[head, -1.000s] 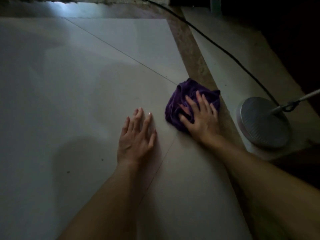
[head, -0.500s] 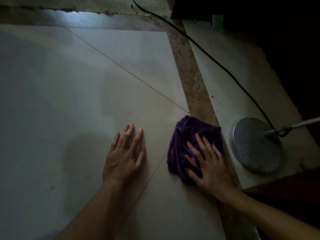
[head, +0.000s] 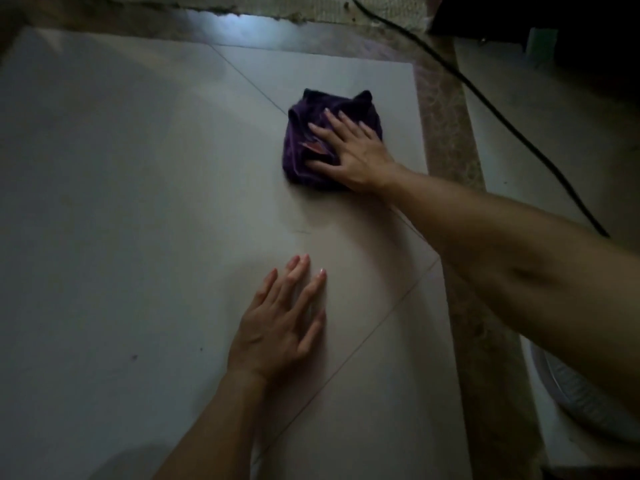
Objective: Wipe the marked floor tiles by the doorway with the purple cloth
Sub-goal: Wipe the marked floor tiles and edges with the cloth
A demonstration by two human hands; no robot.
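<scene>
No text, label, brand, number or sign can be read anywhere in this dim view (the small reddish patch on the purple cloth (head: 313, 147) is too blurred to show whether it carries any writing)
</scene>
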